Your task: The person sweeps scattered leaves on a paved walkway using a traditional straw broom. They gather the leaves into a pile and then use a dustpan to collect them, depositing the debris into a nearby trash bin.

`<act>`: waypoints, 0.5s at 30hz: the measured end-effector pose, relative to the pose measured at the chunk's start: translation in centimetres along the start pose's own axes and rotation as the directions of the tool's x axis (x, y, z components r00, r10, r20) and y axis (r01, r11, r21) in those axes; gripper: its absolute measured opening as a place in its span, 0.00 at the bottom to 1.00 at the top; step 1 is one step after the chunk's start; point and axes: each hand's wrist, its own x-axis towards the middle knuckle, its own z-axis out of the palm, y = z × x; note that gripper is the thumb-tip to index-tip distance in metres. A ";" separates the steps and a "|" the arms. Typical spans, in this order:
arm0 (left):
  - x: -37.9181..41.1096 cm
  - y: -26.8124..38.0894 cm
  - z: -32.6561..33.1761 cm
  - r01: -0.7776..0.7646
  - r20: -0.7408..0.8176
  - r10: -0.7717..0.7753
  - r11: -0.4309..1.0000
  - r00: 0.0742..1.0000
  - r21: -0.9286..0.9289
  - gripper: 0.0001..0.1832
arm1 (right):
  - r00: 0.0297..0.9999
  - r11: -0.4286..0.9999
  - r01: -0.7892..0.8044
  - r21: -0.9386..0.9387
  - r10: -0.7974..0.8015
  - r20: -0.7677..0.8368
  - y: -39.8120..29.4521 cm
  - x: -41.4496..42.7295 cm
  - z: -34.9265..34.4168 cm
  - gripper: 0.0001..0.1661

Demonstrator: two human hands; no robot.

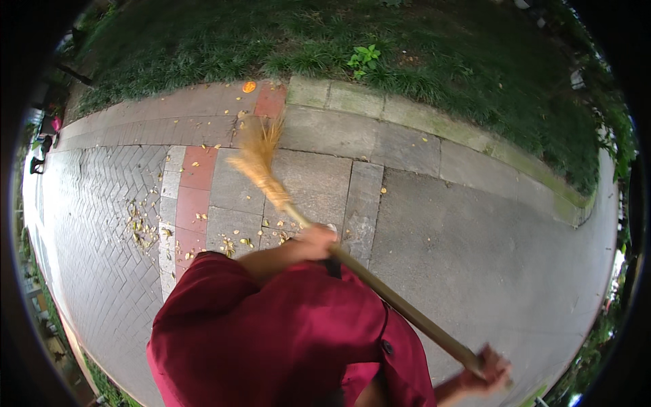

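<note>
A long-handled straw broom (424,325) runs diagonally across the view, held in both of my hands. My left hand (316,241) grips the handle's lower part, not far above the bristles. Near the far end of the handle, at the lower right, my right hand (487,370) is closed around it. The straw bristles (259,152) fan out over the stone paving below the grass edge and look blurred. Small yellow fallen leaves (231,244) lie scattered on the paving to the left of the handle and partly behind my left arm.
A low stone kerb (356,96) borders a grassy bed (203,56) ahead. Herringbone brick paving (101,203) with more leaves (142,224) spreads to the left, beside a red tile strip (193,208). Grey asphalt (468,254) lies right. A round orange disc (248,87) sits by the grass.
</note>
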 end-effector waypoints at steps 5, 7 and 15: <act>-6.9 -9.3 -9.1 0.264 -0.128 -0.247 0.955 0.961 0.135 0.07 | 0.842 0.876 -0.366 0.313 0.169 0.512 10.7 3.1 7.1 0.16; -6.7 -8.8 -11.0 0.293 -0.151 -0.272 0.945 0.951 0.145 0.07 | 0.863 0.865 -0.386 0.321 0.216 0.456 10.1 4.6 8.4 0.17; 10.8 -9.7 -20.7 -0.075 -0.534 0.127 0.990 0.836 0.119 0.08 | 0.951 0.933 0.187 0.307 -0.250 0.180 5.2 11.2 17.7 0.15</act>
